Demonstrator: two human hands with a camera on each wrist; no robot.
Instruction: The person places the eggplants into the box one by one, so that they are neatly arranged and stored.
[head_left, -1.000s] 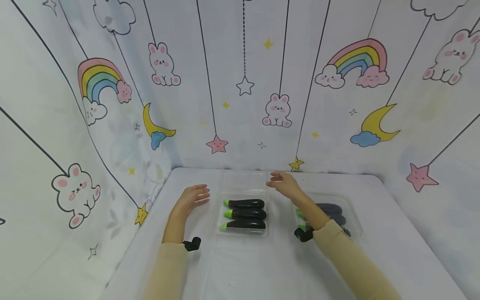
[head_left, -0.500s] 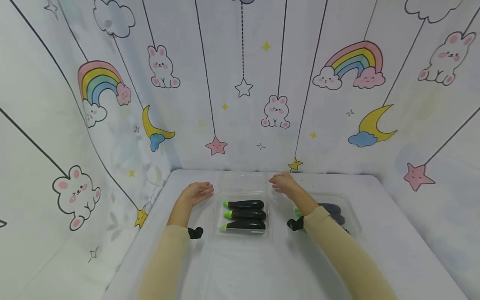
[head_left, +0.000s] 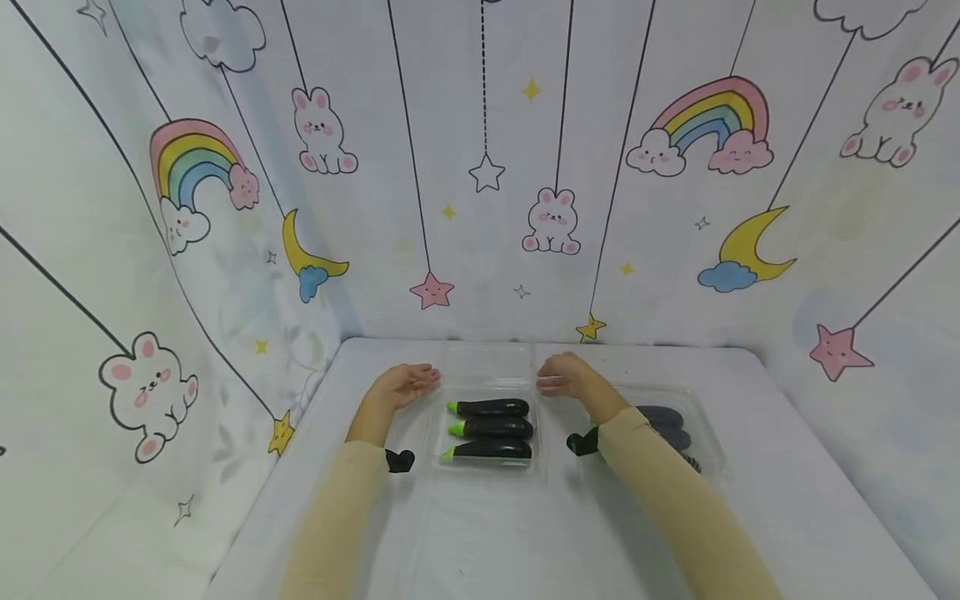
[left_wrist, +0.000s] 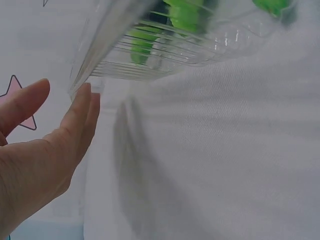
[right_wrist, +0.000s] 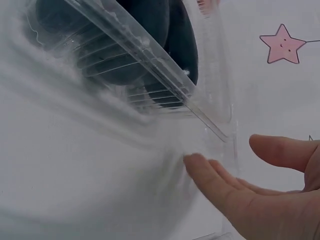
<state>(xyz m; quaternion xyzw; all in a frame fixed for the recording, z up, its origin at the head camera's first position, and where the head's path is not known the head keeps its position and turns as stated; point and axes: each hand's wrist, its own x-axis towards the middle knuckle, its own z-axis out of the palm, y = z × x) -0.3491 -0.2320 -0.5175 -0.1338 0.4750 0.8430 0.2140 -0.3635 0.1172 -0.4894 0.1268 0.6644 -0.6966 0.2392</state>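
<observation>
Three dark eggplants (head_left: 491, 428) with bright green stem ends lie side by side in a clear plastic clamshell box (head_left: 537, 450). Its lid (head_left: 487, 360) is folded back toward the wall. My left hand (head_left: 405, 385) is at the box's back left corner, fingers extended and thumb apart. In the left wrist view, its fingertips (left_wrist: 82, 95) are right at the clear plastic edge. At the back right corner is my right hand (head_left: 567, 377), holding nothing. Seen from the right wrist, its fingers (right_wrist: 210, 180) are extended just below the plastic rim, the thumb spread from them.
A second clear plastic box (head_left: 708, 425) with dark eggplants (head_left: 663, 417) stands to the right, partly hidden by my right forearm. Both boxes rest on a white-covered table (head_left: 480, 533). A printed cloth (head_left: 480, 242) hangs behind the table.
My left hand has moved right, up to the box's back left corner. My right hand has come slightly nearer at the back right corner, lowering its fingers. The eggplants have stayed put.
</observation>
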